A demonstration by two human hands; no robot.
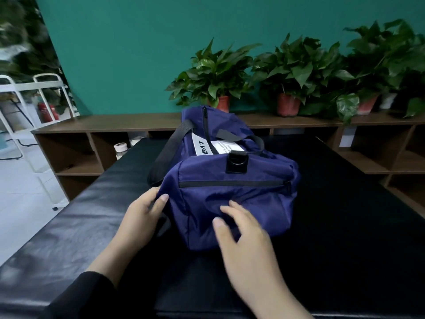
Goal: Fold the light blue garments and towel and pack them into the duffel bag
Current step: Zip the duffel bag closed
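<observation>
A navy duffel bag [230,192] sits in the middle of the frame on a black padded surface [345,226], its near end panel turned toward the camera. The long top zipper [205,125] looks drawn closed, and so does the small end-pocket zipper [234,183]. No light blue garment or towel shows anywhere on the surface or beside the bag. Judging from that, and from the full, rounded shape of the bag, the folding and packing appear to be done, with the items presumably inside; whether all of them went in cannot be confirmed from here. What seems left is at most settling or positioning the bag.

The left hand [143,215] is at the bag's left near corner, fingers [162,200] gently curved with thumb against the fabric edge; it seems to hold that corner lightly. The right hand [241,236] lies on the near end panel with fingers spread and fairly straight, pressing or smoothing the cloth rather than gripping it. It is slightly blurred.

Behind, potted plants [220,77] stand on a low wooden shelf unit [103,125] against a teal wall.
</observation>
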